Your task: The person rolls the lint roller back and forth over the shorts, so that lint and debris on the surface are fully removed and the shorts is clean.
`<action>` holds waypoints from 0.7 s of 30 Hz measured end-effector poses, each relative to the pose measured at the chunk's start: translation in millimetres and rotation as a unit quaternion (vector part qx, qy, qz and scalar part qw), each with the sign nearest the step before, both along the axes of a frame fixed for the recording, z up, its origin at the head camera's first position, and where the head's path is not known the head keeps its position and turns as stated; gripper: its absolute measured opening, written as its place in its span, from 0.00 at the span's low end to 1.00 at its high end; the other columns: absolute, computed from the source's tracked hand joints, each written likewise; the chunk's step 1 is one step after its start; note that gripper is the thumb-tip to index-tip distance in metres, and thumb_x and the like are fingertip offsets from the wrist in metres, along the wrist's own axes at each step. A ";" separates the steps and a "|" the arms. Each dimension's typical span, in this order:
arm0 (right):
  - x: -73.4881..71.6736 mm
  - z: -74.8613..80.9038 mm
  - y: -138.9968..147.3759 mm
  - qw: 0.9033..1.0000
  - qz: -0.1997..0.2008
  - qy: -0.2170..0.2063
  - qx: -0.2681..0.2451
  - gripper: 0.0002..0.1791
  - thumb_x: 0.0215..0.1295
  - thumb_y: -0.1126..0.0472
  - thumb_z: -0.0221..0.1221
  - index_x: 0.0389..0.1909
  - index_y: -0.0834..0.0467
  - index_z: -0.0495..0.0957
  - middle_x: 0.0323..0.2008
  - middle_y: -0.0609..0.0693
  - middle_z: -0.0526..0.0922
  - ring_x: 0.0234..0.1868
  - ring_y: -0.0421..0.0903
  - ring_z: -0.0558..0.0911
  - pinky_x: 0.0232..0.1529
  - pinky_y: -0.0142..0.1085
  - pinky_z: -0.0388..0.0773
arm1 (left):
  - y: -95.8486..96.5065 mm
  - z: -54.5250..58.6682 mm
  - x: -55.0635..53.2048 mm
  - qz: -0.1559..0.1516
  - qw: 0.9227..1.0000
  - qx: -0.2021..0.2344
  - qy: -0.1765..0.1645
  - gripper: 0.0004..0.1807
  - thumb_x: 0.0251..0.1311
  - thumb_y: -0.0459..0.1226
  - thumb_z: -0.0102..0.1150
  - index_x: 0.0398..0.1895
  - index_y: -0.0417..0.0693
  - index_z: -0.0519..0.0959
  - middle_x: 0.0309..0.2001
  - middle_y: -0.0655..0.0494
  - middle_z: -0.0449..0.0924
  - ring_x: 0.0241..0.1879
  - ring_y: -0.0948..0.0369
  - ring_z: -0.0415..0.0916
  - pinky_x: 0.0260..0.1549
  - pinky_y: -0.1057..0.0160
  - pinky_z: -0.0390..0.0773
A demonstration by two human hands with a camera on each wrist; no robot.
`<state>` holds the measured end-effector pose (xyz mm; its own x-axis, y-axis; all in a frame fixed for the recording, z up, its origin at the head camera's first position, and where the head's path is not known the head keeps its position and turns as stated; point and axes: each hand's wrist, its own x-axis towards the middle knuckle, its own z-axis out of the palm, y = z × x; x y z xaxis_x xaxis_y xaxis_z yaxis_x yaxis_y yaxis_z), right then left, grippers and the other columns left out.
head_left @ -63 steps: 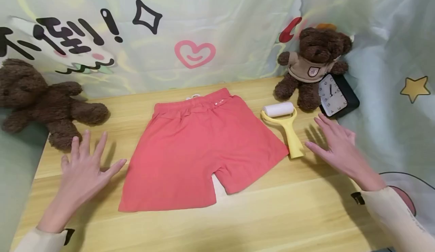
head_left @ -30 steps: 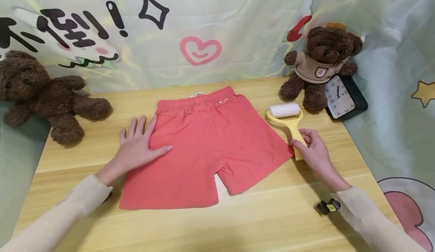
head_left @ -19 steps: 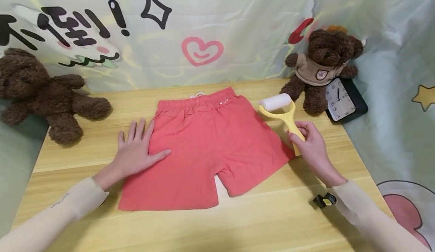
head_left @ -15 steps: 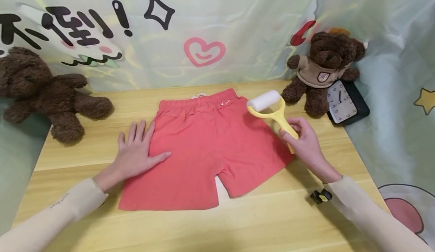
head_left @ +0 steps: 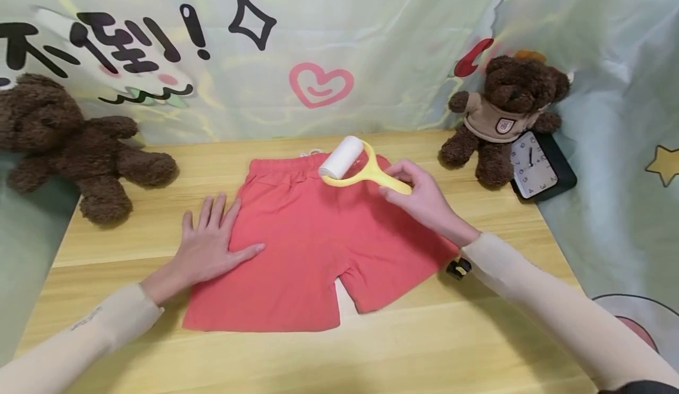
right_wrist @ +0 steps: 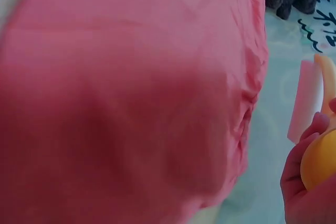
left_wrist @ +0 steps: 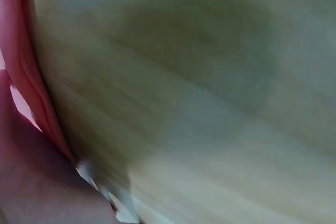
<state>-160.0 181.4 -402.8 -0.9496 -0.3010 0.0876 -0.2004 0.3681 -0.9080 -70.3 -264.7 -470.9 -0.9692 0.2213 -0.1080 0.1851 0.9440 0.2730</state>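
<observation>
Red shorts (head_left: 297,252) lie spread on the wooden table, waistband toward the back wall. My left hand (head_left: 209,246) rests on their left edge, fingers straight and spread, the thumb on the cloth. In my right hand (head_left: 421,199) is a lint roller (head_left: 366,173), gripped by its yellow handle. Its white roll hangs over the waistband; whether it touches the cloth I cannot tell. The right wrist view shows the roller's white roll (right_wrist: 308,98) at the right edge and the shorts (right_wrist: 157,77) below. In the left wrist view, the shorts' edge (left_wrist: 31,77) shows beside the hand.
A brown teddy bear (head_left: 74,146) lies at the back left. Another bear (head_left: 498,122) in a beige top sits at the back right, with a black square clock (head_left: 541,164) beside it. A printed curtain (head_left: 398,46) hangs behind the table (head_left: 239,364).
My left hand came onto the shorts from the left. My right hand took hold of the lint roller, lifted it off the table and carried it left over the waistband.
</observation>
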 end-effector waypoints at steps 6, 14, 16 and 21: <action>-14.9 4.1 -33.1 0.999 0.038 -0.008 -0.008 0.14 0.69 0.65 0.73 0.53 0.57 0.84 0.45 0.52 0.89 0.39 0.51 0.79 0.41 0.38 0.74 | -2.4 2.0 -7.4 -0.014 1.000 0.000 -0.007 0.64 0.66 0.76 0.54 0.92 0.50 0.44 0.87 0.33 0.37 0.84 0.32 0.33 0.71 0.20 0.31; -28.7 8.7 -65.3 0.997 0.076 0.015 0.019 0.12 0.69 0.62 0.74 0.51 0.50 0.88 0.43 0.47 0.87 0.41 0.49 0.82 0.41 0.40 0.80 | -4.9 3.3 -18.0 -0.019 1.000 -0.008 -0.022 0.65 0.65 0.78 0.54 0.92 0.50 0.45 0.88 0.34 0.35 0.85 0.33 0.30 0.71 0.20 0.30; -32.6 9.5 -73.5 0.996 0.084 0.019 0.032 0.12 0.69 0.61 0.74 0.51 0.48 0.88 0.45 0.44 0.87 0.42 0.48 0.83 0.42 0.43 0.81 | -4.7 4.0 -19.5 -0.017 1.000 -0.006 -0.023 0.65 0.65 0.78 0.53 0.92 0.50 0.45 0.88 0.34 0.35 0.85 0.33 0.30 0.71 0.20 0.31; -46.2 8.5 -96.5 0.993 0.114 0.012 0.039 0.12 0.71 0.58 0.73 0.53 0.48 0.89 0.49 0.40 0.88 0.47 0.44 0.84 0.44 0.44 0.83 | -4.0 6.7 -16.7 -0.010 1.000 0.002 -0.005 0.65 0.65 0.77 0.55 0.92 0.51 0.45 0.87 0.33 0.36 0.84 0.31 0.32 0.69 0.18 0.33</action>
